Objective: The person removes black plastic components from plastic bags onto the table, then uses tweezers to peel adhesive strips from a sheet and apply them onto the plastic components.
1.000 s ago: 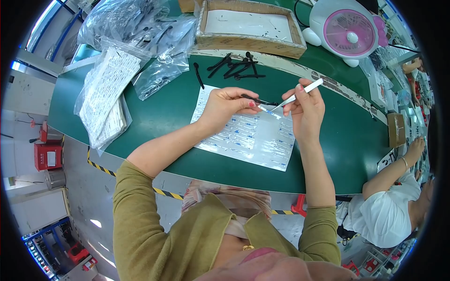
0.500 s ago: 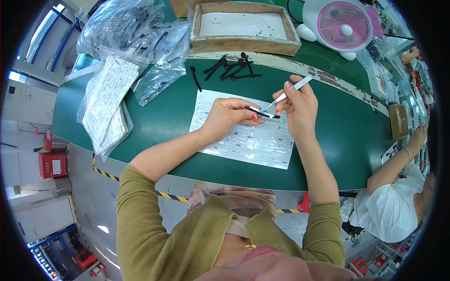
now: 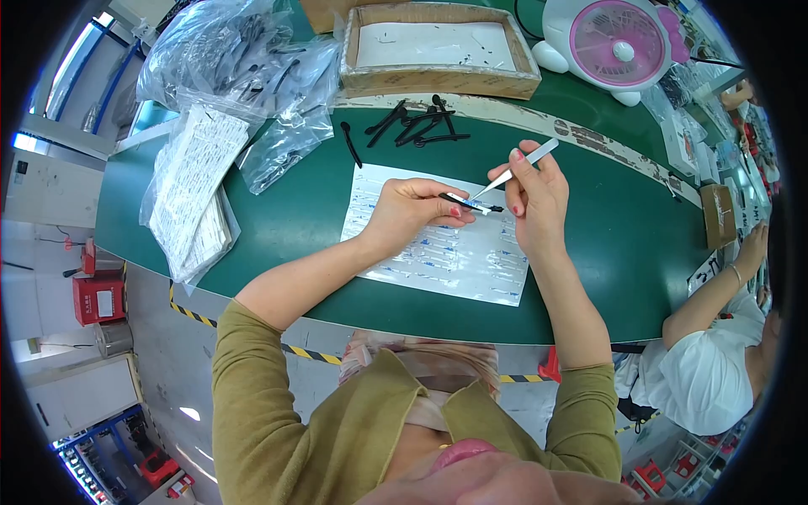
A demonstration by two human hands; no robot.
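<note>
1. Loads of stuff around the green bench (image 3: 623,261): puffy clear plastic bags (image 3: 215,63) at the back left, a bagged stack of white sheets (image 3: 192,189) below them, a shallow tray (image 3: 442,82) at the back, a pink-and-white fan (image 3: 619,46) beside it. Far right there's a co-worker in a white top (image 3: 703,370).
2. Spare black pieces (image 3: 417,128) lie in a loose pile in front of the tray, with one off to the left. The hands partly block the glossy sheet (image 3: 480,282) with its rows of white-and-blue strips.
3. Compared with a second ago, a strip (image 3: 471,202) now runs along the held black piece (image 3: 496,209), rather than sitting apart from it. Half a second ago the right fingers were at the piece's far end; now there's a small gap.
4. The piece is slim, dark and slightly tilted, up over the sheet. Left hand (image 3: 412,210): grip pinched on its near end, hiding that bit. Right hand (image 3: 540,200): grip closed round pale tweezers (image 3: 539,154), points down at the strip. Can't tell whether those points are together.
</note>
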